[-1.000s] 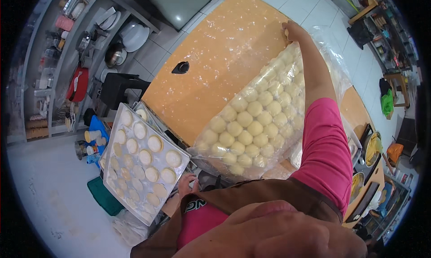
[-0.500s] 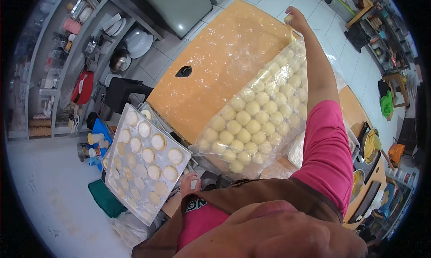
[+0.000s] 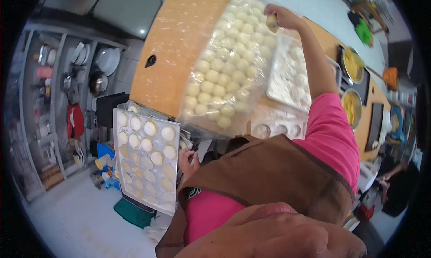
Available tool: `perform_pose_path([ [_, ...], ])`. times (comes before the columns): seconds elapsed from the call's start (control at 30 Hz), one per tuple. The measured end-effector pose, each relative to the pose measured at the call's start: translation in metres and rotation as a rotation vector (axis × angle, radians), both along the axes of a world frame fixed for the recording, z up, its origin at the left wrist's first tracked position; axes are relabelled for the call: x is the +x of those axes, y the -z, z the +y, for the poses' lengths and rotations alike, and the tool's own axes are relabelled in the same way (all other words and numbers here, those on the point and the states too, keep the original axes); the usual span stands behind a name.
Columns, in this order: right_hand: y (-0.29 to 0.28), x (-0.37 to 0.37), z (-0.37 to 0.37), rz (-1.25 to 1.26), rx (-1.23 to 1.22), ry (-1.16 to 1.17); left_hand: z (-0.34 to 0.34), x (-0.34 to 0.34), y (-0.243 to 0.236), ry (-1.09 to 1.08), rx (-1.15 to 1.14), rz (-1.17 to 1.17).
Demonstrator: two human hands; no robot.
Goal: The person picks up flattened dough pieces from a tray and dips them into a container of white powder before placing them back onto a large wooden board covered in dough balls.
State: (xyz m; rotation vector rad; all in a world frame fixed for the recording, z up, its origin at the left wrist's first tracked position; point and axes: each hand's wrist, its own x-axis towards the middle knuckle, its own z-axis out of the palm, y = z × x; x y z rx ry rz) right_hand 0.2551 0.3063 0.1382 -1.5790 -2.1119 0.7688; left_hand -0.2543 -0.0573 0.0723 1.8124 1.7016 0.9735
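My right hand [image 3: 282, 18] is reached out to the far right edge of the dough ball batch, its fingers closed on a small yellowish dough ball [image 3: 271, 22]. Rows of pale round dough balls [image 3: 223, 78] lie under a clear plastic sheet [image 3: 244, 123] on the wooden table [image 3: 173, 47]. My left hand [image 3: 187, 161] is low beside the right edge of a metal tray [image 3: 174, 186]; its fingers are loosely bent and apart, and nothing shows in them. Flat, pale dough rounds [image 3: 147, 145] are laid out in rows on that tray.
Right of the plastic stands a floury tray [image 3: 285, 74] with pale pieces. Past it are two pans [image 3: 351, 107] of yellow food and a dark rectangular tray [image 3: 375, 125]. A black stool [image 3: 110, 109] and shelves of kitchenware [image 3: 58, 101] flank the left side.
My view has turned to the right, bringing the floury tray into sight. My right hand has come nearer along the plastic's right edge, still with the dough ball. My left hand stays by the metal tray.
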Motion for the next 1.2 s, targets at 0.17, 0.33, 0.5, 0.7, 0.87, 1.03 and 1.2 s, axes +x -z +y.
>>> perform_pose_path([
  [0.17, 0.066, 0.054, -0.127, -0.031, -0.16, 0.189, 0.005, 0.01, 0.002, 0.171, 0.033, 0.0],
  [0.33, 0.107, 0.019, -0.173, -0.309, -0.456, 0.147, 0.003, 0.028, -0.01, 0.229, 0.101, -0.003],
  [0.5, 0.121, -0.008, -0.184, -0.319, -0.218, 0.22, -0.005, 0.037, -0.022, 0.22, 0.111, 0.011],
  [0.7, 0.15, -0.041, -0.197, -0.303, -0.012, 0.276, -0.007, 0.039, -0.022, 0.254, 0.181, -0.003],
  [0.87, 0.127, -0.006, -0.195, -0.108, 0.103, 0.39, -0.014, 0.035, -0.016, 0.223, 0.122, -0.028],
  [1.03, 0.116, 0.014, -0.204, -0.062, -0.144, 0.34, -0.018, 0.039, -0.02, 0.193, 0.151, -0.028],
  [1.2, 0.173, -0.004, -0.229, -0.219, -0.059, 0.22, -0.013, 0.04, -0.023, 0.216, 0.12, -0.035],
])
